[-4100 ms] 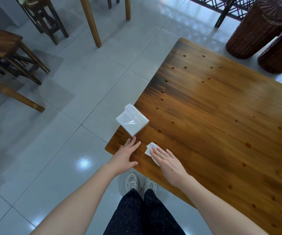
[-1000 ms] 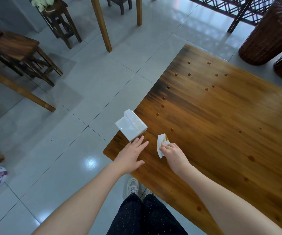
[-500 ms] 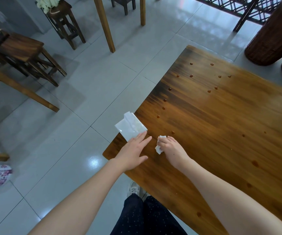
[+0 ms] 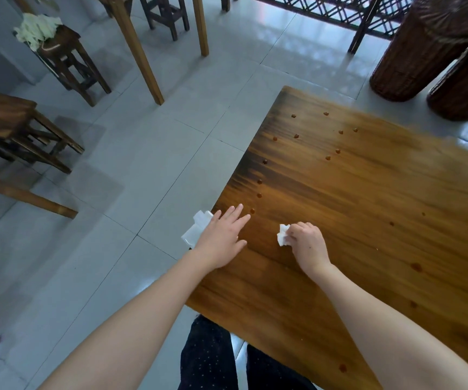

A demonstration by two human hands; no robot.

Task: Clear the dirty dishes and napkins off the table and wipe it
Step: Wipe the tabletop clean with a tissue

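From the head camera, looking down, a wooden table (image 4: 368,198) fills the right half of the view, its near left corner just in front of the person's dark dotted trousers (image 4: 207,358). The right hand (image 4: 307,244) rests on the tabletop near that corner, fingers curled, pinching a small crumpled white napkin (image 4: 283,235) that sticks out to the left of the knuckles and sits against the wood. The left hand (image 4: 221,240) lies over the table's left edge with its fingers straight and slightly spread, holding nothing; it partly covers a white tissue pack (image 4: 196,232) at the edge, and whether the palm presses on the pack cannot be told. Small brown drops (image 4: 259,195) dot the wood beyond both hands, one just past the left fingertips. On the grey tiled floor (image 4: 142,164) stand dark wooden stools (image 4: 69,66), one carrying a pale cloth (image 4: 37,29), and two wicker baskets (image 4: 413,52) at top right
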